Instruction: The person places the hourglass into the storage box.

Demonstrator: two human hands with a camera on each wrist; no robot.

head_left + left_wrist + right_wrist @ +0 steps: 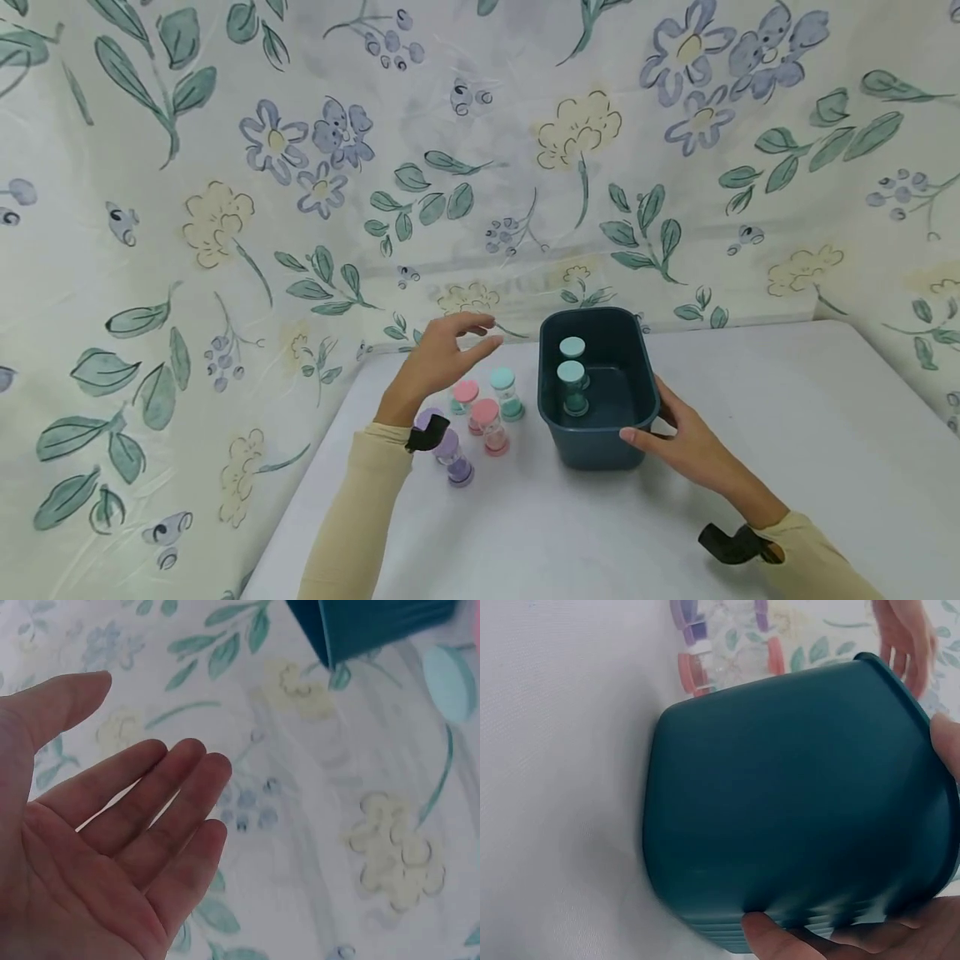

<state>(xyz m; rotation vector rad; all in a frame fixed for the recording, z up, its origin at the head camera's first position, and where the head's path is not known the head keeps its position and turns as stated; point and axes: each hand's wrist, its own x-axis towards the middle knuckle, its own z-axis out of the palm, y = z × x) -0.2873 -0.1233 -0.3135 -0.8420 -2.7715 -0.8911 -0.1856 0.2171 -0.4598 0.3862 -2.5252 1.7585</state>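
A dark teal plastic bin stands on the white table, with two teal-capped sand timers upright inside toward its left wall. My right hand grips the bin's near right corner, thumb at the rim and fingers along the ribbed side. Left of the bin, my left hand hovers with fingers loosely extended, and its palm holds nothing. Below and beside it stand a teal sand timer, two pink sand timers and two purple ones. Another teal timer is mostly hidden behind the pink ones.
The white table extends right of the bin and in front of it. Floral-printed cloth hangs behind the table and along both sides. A black band circles my left wrist, and another my right.
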